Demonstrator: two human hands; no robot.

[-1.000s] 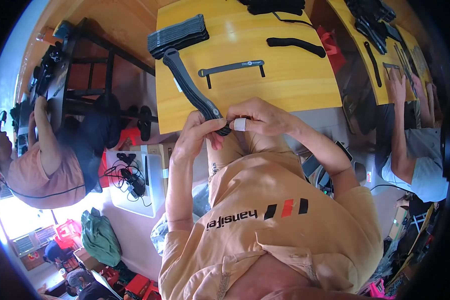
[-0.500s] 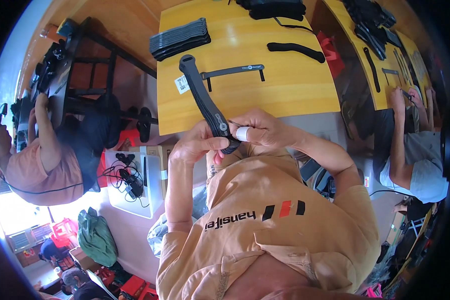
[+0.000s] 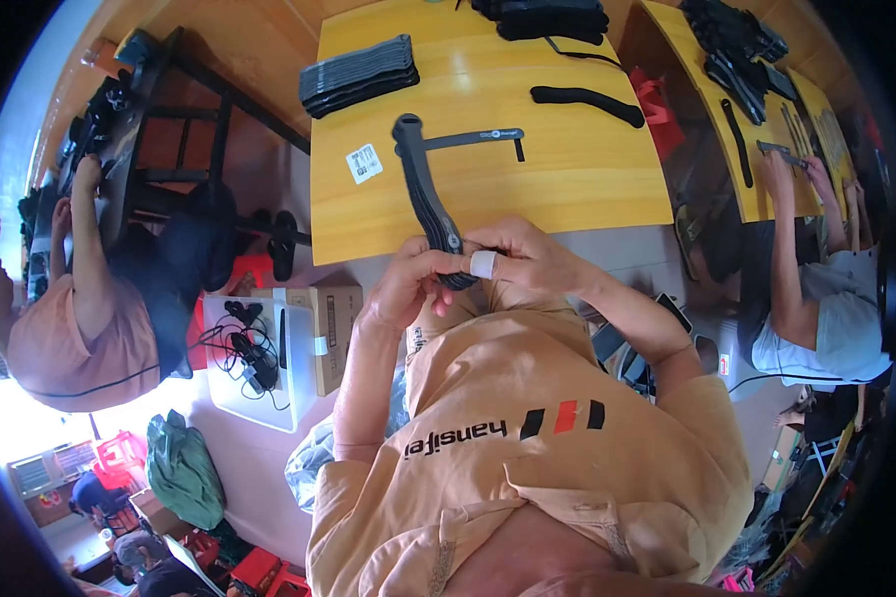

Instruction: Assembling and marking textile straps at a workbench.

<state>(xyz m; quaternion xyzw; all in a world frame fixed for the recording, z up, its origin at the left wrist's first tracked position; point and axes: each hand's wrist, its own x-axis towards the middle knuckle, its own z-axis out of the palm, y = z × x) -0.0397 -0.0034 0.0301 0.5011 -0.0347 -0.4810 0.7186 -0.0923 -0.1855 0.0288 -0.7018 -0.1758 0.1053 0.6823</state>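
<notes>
Just off the near edge of the yellow table [image 3: 587, 184], above the person's lap, a bundle of dark grey straps [image 3: 424, 189] is held at its near end, while its far end reaches over the tabletop and crosses the left end of a single strap [image 3: 483, 137] lying there. The left hand [image 3: 410, 283] is closed around the bundle, thumb laid across the top and fingers tucked beneath. The right hand [image 3: 530, 257], with a white band [image 3: 483, 264] round one digit, has its fingers curled in against the same end; whether it pinches one strap or merely touches several, I cannot tell. The step in hand looks like working at the bundle's near ends, perhaps parting or evening them. The next move, as I judge it, calls for a firm left grip so the layers do not slide, and a fine right-hand pinch on one end only. On the table, a white label [image 3: 364, 164] lies left of the bundle, a neat stack of straps [image 3: 358, 76] sits farther back, and a black strip [image 3: 587, 104] lies to the right.
</notes>
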